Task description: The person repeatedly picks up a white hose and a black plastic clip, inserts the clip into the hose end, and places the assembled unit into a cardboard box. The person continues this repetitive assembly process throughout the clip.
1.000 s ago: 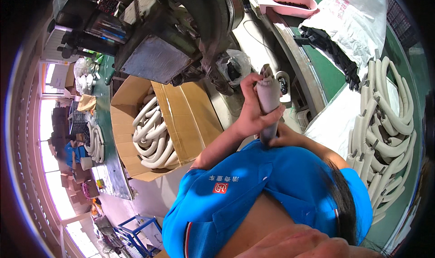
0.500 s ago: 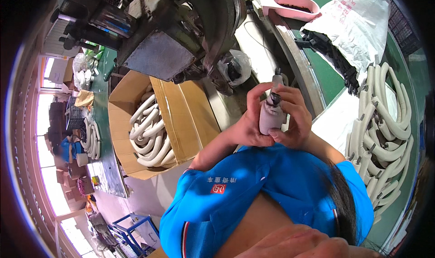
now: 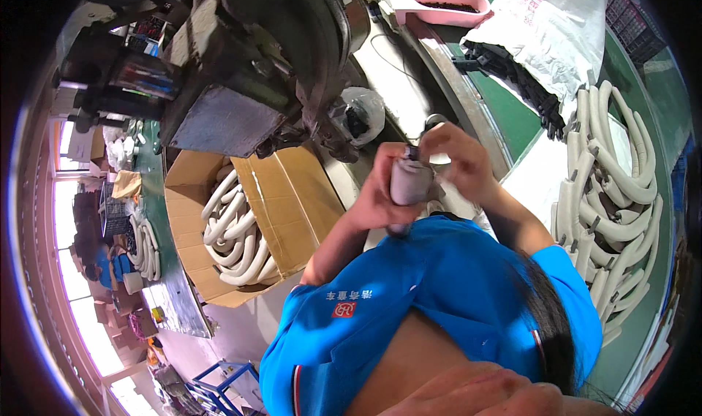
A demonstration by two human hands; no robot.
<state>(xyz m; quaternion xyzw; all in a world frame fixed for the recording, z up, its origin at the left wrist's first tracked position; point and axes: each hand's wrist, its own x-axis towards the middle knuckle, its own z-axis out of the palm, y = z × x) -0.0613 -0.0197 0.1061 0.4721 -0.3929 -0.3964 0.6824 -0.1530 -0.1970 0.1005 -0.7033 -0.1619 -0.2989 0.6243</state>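
Observation:
My left hand (image 3: 374, 198) is wrapped round a grey foam-covered tube (image 3: 411, 182), held upright in front of my chest. A small dark fitting sticks out of the tube's top end. My right hand (image 3: 466, 160) is raised just to the right of the tube, its fingers bent and partly smeared by motion. Whether those fingers grip anything is not visible. A rounded grey end (image 3: 434, 120) shows just beyond the right fingertips; I cannot tell if it belongs to the same tube.
An open cardboard box (image 3: 292, 204) of curved foam tubes (image 3: 235, 229) stands on the left. Dark machinery (image 3: 227, 120) rises ahead of it. At right lies a pile of similar tubes (image 3: 618, 204), near a white sack (image 3: 545, 32) spilling black parts (image 3: 519, 80) and a pink scoop (image 3: 442, 5).
My right hand has come off the tube's near end and moved up and away to the right. The left hand keeps hold of the tube, which has shifted slightly left.

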